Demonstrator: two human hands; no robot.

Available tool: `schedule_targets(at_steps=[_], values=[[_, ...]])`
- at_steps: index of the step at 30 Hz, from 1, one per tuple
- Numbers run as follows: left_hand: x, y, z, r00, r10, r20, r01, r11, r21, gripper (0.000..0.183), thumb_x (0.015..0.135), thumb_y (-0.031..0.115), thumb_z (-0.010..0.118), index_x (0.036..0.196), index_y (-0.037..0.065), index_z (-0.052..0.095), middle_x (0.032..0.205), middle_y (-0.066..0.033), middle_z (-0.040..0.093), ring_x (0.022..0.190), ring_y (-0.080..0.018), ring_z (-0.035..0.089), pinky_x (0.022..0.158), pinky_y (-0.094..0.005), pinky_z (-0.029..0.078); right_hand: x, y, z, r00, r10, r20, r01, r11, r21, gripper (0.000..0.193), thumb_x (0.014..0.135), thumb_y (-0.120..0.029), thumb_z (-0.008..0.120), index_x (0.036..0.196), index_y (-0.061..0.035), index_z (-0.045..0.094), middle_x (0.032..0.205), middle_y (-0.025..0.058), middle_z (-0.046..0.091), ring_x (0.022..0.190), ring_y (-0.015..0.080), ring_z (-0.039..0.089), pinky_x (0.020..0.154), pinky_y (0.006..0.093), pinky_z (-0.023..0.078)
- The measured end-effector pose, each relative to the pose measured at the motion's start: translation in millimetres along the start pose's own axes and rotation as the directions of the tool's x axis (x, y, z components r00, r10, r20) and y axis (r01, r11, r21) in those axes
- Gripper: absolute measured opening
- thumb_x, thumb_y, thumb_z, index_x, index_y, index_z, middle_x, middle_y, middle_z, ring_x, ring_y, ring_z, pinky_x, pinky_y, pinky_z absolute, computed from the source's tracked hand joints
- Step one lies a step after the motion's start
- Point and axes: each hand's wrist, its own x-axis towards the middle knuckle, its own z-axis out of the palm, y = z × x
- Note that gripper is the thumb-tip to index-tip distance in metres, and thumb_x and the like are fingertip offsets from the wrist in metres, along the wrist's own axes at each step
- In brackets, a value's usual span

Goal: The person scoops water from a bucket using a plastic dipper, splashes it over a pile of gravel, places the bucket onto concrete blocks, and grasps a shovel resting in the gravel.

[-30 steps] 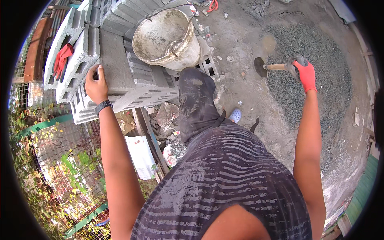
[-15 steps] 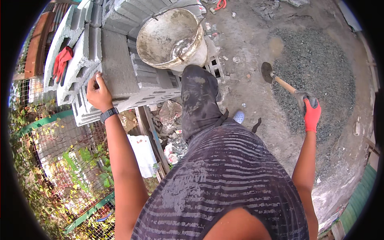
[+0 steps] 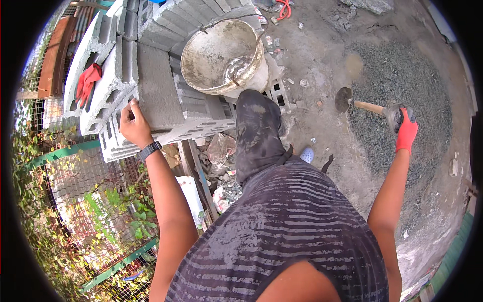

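Note:
My right hand, in a red glove with a dark grey palm, is closed round the grip of a shovel. The shovel's wooden shaft leads left to a dark blade at the near-left edge of a grey gravel pile. My bare left hand, with a dark watch on its wrist, is curled in a loose fist at the edge of stacked concrete blocks. Nothing shows inside its fingers; I cannot tell whether it presses on the block. A loose red glove lies on the blocks beyond it.
A dirty white bucket stands by the blocks, against my leg. Rubble lies below the stack at left. Wire mesh fencing with plants runs along the left. A red hose or cord lies on the ground at the far side.
My right hand has moved farther forward and slightly right, swinging the shovel's grip end while the blade stays by the gravel. The whole view has shifted slightly; my left hand stays at the blocks.

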Motion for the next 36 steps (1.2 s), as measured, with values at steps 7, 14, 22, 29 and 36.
schedule_targets(at_steps=[7, 14, 22, 29, 36], values=[[-3, -1, 9, 0.999, -0.032, -0.021, 0.03, 0.994, -0.108, 0.017, 0.092, 0.019, 0.074, 0.097, 0.004, 0.078, 0.084, -0.0076, 0.075, 0.076, -0.0155, 0.069, 0.074, -0.0298, 0.054, 16, 36, -30, 1.0, 0.014, 0.025, -0.015, 0.999, 0.036, 0.045, 0.092, -0.031, 0.071, 0.122, 0.0021, 0.071, 0.115, 0.009, 0.072, 0.102, 0.019, 0.066, 0.093, 0.0332, 0.051], [49, -71, -48, 0.989, -0.119, -0.088, 0.113, 0.991, -0.07, 0.03, 0.09, 0.019, 0.072, 0.114, 0.001, 0.071, 0.114, -0.0165, 0.071, 0.107, -0.0306, 0.066, 0.099, -0.0396, 0.048, 1, 54, -36, 0.998, -0.045, 0.032, 0.042, 0.994, 0.098, 0.044, 0.095, -0.029, 0.069, 0.125, 0.0027, 0.069, 0.12, 0.0102, 0.069, 0.106, 0.0209, 0.065, 0.097, 0.0337, 0.049], [52, -124, -22, 1.0, 0.001, -0.012, 0.003, 0.928, 0.372, 0.037, 0.086, 0.025, 0.066, 0.117, 0.005, 0.072, 0.13, -0.0201, 0.064, 0.128, -0.0377, 0.053, 0.112, -0.0474, 0.037, -1, 62, -49, 0.999, 0.052, -0.005, -0.051, 0.996, 0.079, 0.051, 0.094, -0.036, 0.069, 0.126, 0.0036, 0.068, 0.121, 0.0101, 0.068, 0.107, 0.0209, 0.064, 0.097, 0.0347, 0.049], [50, -119, -26, 0.999, -0.043, -0.033, 0.052, 0.93, 0.363, 0.038, 0.083, 0.023, 0.063, 0.117, 0.011, 0.073, 0.134, -0.0207, 0.063, 0.13, -0.0367, 0.053, 0.111, -0.0482, 0.038, 9, 56, -41, 1.0, 0.021, 0.004, -0.022, 0.997, 0.069, 0.052, 0.095, -0.038, 0.068, 0.125, 0.0044, 0.069, 0.121, 0.0117, 0.068, 0.107, 0.0224, 0.065, 0.097, 0.0358, 0.049], [52, -112, -28, 0.999, -0.044, -0.006, 0.043, 0.932, 0.359, 0.04, 0.082, 0.023, 0.065, 0.119, 0.011, 0.072, 0.131, -0.0209, 0.064, 0.126, -0.0372, 0.056, 0.109, -0.0486, 0.04, 24, 59, -37, 0.994, 0.098, -0.057, -0.102, 0.992, -0.071, 0.054, 0.095, -0.039, 0.066, 0.125, 0.0057, 0.068, 0.122, 0.0119, 0.067, 0.109, 0.0223, 0.064, 0.098, 0.0363, 0.049]])
